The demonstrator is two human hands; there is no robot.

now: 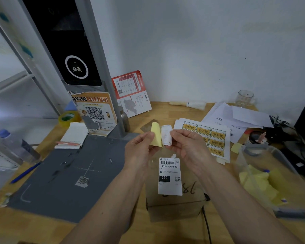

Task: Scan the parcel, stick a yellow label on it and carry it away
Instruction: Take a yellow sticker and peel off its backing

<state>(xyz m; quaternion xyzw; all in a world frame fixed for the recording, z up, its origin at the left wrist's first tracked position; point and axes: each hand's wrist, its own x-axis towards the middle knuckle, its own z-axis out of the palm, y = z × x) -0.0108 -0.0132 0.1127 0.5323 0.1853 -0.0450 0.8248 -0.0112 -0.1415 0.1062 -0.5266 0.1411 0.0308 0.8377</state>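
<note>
Parcel (174,196) sits below both hands; left hand (139,148) pinches a yellow label (157,134), right hand (188,147) pinches its white backing (166,135).

Grey scanner mat (63,173) to my left lay mostly bare; only a small paper scrap (81,181) sat near its centre cross. Scanner post (95,67) blocked the mat's far edge, with a notepad (74,135) and tape roll (67,118) beside it. Cardboard box (176,201) sat directly below my hands (141,147), and bare wood (174,231) lay in front of it. To my right, a clear plastic tub (264,173) and label sheets (211,136) crowded the desk. Loose papers (236,115) and a glass mug (245,98) filled the far right corner.
</note>
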